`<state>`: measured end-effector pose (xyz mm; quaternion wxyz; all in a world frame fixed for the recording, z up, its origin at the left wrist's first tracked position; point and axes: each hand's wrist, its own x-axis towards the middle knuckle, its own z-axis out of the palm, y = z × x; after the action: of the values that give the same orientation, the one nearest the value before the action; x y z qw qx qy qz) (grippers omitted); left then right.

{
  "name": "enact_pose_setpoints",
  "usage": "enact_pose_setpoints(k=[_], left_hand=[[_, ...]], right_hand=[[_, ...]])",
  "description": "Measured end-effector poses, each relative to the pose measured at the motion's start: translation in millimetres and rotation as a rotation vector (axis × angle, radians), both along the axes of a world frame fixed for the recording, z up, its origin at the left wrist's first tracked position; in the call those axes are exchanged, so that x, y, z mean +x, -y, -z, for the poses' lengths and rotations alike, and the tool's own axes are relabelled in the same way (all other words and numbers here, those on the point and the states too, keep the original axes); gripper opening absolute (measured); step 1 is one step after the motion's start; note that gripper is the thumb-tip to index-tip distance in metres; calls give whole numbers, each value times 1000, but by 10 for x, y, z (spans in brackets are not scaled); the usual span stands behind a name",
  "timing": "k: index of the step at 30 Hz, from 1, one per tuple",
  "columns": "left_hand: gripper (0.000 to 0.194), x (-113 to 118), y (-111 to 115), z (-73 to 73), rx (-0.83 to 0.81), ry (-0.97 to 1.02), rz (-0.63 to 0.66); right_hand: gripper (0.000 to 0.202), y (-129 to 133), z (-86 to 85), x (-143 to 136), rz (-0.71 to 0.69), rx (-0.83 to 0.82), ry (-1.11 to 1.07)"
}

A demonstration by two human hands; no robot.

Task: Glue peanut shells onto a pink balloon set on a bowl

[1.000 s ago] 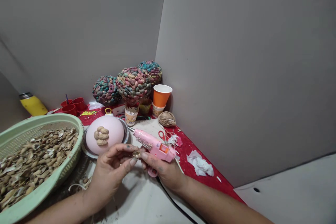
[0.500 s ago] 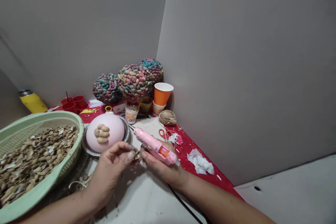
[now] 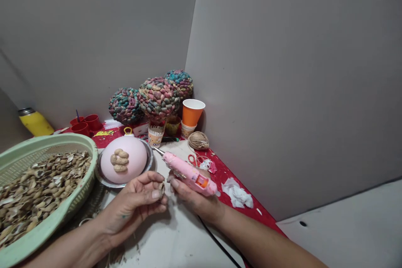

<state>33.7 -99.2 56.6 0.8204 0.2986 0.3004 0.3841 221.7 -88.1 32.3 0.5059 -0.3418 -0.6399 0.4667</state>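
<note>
Between the thumb and fingers of my left hand is a peanut shell, its hollow side partly showing. My right hand is wrapped round a pink hot glue gun, whose metal nozzle points to the upper left. A black cord runs down from the gun. Behind my left hand a pale pink balloon rests in a round metal dish. Several peanut shells sit in a small cluster on the balloon's surface.
At left stands a green basket full of peanut shells. Behind are shell-covered balls, an orange cup, twine, red cups and a yellow bottle. Red scissors and crumpled tissue lie right, near grey walls.
My hands have drawn slightly apart; the left fingers have spread more, with the shell still pinched. The glue gun has shifted a little right and down relative to the table.
</note>
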Motion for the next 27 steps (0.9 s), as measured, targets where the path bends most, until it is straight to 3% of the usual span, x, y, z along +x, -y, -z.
enact_pose_setpoints(k=[3,9,19,27], left_hand=[[30,-6,-2,3,34,-44,-37],[31,12,-17,65,152,-99,-90],[33,-14,-23,263,283,-216,-126],[31,17,4,218,257,-142,-157]], right_hand=[[41,-10,62,14,-24,-114,-49],[44,-10,38,-26,-59,-124,-76],[54,-56,113,-23,-37,-364,-111],[52,-38,124,-9,-75,-362,-122]])
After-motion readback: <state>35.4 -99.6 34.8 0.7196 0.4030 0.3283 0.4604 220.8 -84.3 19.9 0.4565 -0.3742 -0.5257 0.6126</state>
